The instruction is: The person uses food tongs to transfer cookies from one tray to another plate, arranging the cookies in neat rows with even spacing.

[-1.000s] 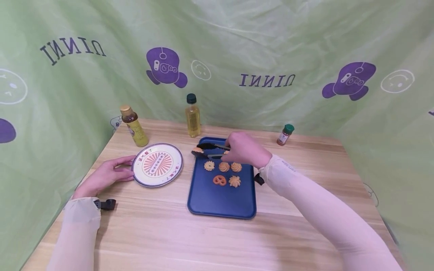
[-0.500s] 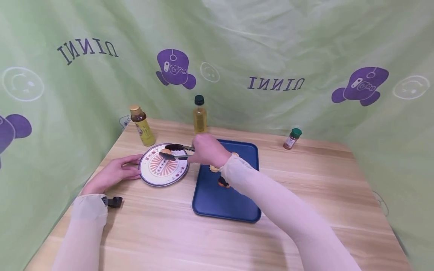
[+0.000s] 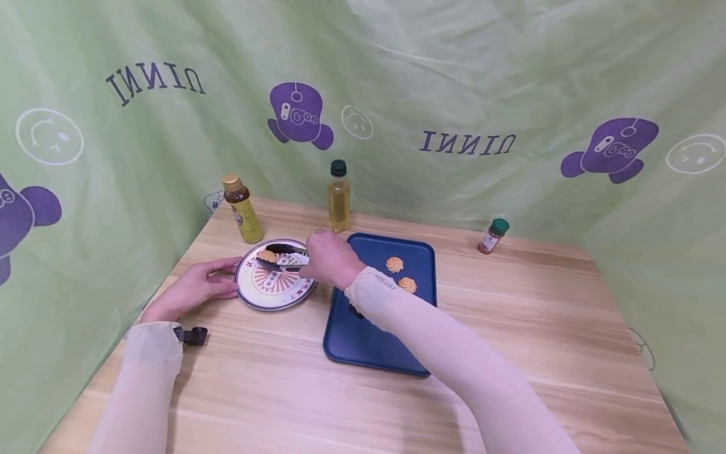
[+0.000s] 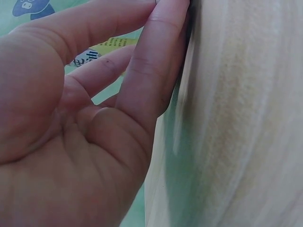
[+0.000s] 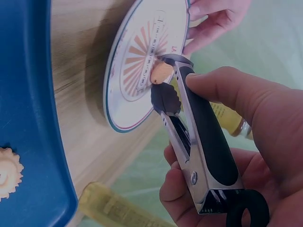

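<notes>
My right hand point(image 3: 331, 257) grips metal tongs point(image 5: 208, 127) with black grips and dark scalloped tips. Between those tips sits a small golden-brown cookie point(image 5: 162, 72), close over the printed white plate point(image 3: 278, 295) with a blue rim. My left hand point(image 3: 198, 287) is at the plate's left side, its fairly straight fingers touching the rim. Swirled cookies point(image 3: 407, 285) lie on the blue tray point(image 3: 368, 354) to the right of the plate; my right forearm hides part of the tray. The left wrist view shows mostly palm and fingers near the tabletop.
Behind the plate stands a brown-and-yellow bottle point(image 3: 244, 211) with a tan cap. An oil bottle point(image 3: 339, 198) is behind the tray's left corner, and a small green-capped jar point(image 3: 493, 236) is at the back right. A green printed curtain point(image 3: 454, 75) surrounds the wooden table point(image 3: 255, 391).
My right hand has carried the cookie in the tongs leftward from the tray to over the plate, then lower toward it. My left hand stays at the rim; the head view has shifted slightly.
</notes>
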Demonstrator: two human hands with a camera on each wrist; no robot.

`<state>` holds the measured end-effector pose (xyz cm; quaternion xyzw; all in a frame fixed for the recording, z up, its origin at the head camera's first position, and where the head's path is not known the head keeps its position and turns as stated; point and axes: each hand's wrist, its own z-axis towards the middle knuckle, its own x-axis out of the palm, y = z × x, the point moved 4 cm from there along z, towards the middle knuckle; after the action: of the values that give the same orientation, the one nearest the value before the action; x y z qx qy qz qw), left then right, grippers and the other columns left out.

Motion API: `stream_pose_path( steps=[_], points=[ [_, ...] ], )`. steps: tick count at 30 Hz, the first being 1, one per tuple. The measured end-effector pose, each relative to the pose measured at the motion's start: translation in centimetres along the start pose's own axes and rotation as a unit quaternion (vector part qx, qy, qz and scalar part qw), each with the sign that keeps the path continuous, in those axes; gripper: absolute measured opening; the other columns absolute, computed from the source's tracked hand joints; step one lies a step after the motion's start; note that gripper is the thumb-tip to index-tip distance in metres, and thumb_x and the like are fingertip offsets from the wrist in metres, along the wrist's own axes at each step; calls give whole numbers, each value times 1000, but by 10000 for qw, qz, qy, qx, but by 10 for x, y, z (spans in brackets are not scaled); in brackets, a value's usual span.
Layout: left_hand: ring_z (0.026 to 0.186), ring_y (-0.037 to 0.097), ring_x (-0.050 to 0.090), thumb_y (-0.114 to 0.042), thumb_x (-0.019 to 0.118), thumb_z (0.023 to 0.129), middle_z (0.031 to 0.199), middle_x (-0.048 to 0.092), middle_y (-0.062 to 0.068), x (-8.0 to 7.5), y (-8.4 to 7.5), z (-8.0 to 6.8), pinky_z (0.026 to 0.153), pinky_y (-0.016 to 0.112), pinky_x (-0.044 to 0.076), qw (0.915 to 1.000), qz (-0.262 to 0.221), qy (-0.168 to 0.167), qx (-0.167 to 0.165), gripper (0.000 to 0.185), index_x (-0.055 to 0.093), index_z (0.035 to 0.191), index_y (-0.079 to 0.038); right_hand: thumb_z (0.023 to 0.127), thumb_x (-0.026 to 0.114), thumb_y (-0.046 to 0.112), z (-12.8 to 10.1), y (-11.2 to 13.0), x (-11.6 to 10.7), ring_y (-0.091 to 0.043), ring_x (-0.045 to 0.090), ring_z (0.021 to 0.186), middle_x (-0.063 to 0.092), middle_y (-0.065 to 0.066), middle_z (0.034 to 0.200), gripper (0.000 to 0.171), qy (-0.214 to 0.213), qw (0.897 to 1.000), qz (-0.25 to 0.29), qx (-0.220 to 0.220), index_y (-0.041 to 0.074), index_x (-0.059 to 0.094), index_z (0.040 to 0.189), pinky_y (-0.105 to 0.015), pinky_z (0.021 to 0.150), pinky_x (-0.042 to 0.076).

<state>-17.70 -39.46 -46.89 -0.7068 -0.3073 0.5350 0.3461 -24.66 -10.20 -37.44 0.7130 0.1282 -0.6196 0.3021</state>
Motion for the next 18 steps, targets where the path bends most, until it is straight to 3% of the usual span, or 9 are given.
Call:
stream_pose_path(
  steps=[18],
  points=[
    [109,-6,74,-15,76,108,150,68,33,0,-3,-1,95,11,59,9999,-110,3,-15,73,41,169,6,91,91,39,-5,0,1,-19,63,93,71,-6,109,36,53,10000,-58,-25,13,68,82,-33,78,59]
  ],
)
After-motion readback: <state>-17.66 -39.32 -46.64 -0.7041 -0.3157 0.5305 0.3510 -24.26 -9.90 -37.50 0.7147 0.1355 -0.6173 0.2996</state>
